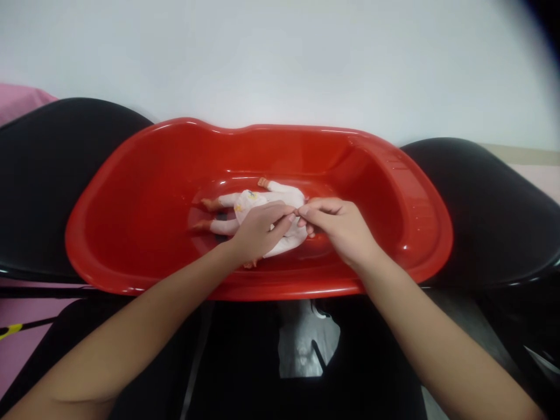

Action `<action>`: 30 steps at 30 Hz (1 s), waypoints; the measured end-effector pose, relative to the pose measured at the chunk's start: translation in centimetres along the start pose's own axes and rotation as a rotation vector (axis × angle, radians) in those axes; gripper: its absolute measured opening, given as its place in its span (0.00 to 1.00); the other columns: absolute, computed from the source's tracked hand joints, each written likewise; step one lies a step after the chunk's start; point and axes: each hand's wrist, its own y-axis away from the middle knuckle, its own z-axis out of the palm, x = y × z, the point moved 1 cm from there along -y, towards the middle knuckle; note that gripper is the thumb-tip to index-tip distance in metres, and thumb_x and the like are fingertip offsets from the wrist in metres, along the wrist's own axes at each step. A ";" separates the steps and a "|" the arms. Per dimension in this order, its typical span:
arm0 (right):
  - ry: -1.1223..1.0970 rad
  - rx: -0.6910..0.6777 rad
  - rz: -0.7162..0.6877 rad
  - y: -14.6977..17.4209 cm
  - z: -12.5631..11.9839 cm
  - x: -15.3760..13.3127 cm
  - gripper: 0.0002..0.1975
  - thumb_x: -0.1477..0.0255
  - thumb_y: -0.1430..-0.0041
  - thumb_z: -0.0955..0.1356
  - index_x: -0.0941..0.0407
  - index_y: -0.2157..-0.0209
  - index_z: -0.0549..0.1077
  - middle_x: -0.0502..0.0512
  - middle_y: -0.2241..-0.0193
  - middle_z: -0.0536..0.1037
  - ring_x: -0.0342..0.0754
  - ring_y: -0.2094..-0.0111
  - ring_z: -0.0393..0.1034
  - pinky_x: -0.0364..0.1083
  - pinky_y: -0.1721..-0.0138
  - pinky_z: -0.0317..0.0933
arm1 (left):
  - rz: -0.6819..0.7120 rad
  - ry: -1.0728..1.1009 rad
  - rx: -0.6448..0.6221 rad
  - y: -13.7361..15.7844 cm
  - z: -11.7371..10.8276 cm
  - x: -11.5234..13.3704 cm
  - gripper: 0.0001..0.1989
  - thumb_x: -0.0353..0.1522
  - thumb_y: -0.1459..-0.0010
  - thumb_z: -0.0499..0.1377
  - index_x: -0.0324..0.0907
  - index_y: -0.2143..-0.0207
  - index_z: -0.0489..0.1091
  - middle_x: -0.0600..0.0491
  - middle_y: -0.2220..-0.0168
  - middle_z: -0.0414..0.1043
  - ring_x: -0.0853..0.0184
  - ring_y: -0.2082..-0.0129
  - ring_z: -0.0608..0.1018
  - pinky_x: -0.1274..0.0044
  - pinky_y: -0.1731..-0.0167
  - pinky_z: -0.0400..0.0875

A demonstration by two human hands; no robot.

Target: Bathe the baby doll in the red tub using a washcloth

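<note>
A doll in white clothes [286, 197] lies in a red plastic baby bathtub [131, 227], its bare feet pointing left and one arm stretched toward the far side. A coloured print shows on the clothing at its hips. My left hand [262, 226] is over the doll's body, thumb and fingers closed in a pinch. From the right, my right hand [339, 224] meets it, also pinching, near the doll's neck end. The fingertips of both hands touch or nearly touch. What they hold, if anything, is too small to make out. No head of the doll is visible.
The tub rests across black rounded surfaces, one at the left [65, 192] and one at the right [485, 210]. A pale wall [280, 58] rises behind it. Pink material [21, 102] shows at the far left. Below the tub is a dark, reflective area [245, 356].
</note>
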 end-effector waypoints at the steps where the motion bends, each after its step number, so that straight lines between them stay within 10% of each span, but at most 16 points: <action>1: 0.020 -0.003 -0.002 0.0 0.0 0.0 0.10 0.66 0.47 0.72 0.58 0.75 0.79 0.51 0.78 0.76 0.39 0.77 0.65 0.41 0.73 0.63 | 0.004 0.004 0.007 0.0 0.0 -0.1 0.11 0.30 0.35 0.52 0.40 0.67 0.72 0.56 0.73 0.70 0.70 0.71 0.71 0.76 0.66 0.64; 16: 0.105 -0.089 0.134 -0.9 0.3 2.4 0.09 0.69 0.50 0.72 0.59 0.78 0.76 0.52 0.78 0.75 0.39 0.77 0.65 0.42 0.73 0.60 | 0.011 -0.449 -0.047 0.5 1.4 -2.1 0.16 0.35 0.39 0.51 0.41 0.80 0.65 0.53 0.78 0.68 0.67 0.76 0.69 0.73 0.73 0.57; 30: -0.088 -0.276 0.103 -0.1 0.7 1.6 0.24 0.66 0.43 0.70 0.56 0.45 0.74 0.46 0.80 0.71 0.38 0.78 0.61 0.42 0.72 0.58 | -0.002 -0.429 0.282 0.4 0.1 -2.4 0.11 0.28 0.47 0.52 0.42 0.81 0.57 0.57 0.82 0.61 0.70 0.79 0.64 0.74 0.74 0.56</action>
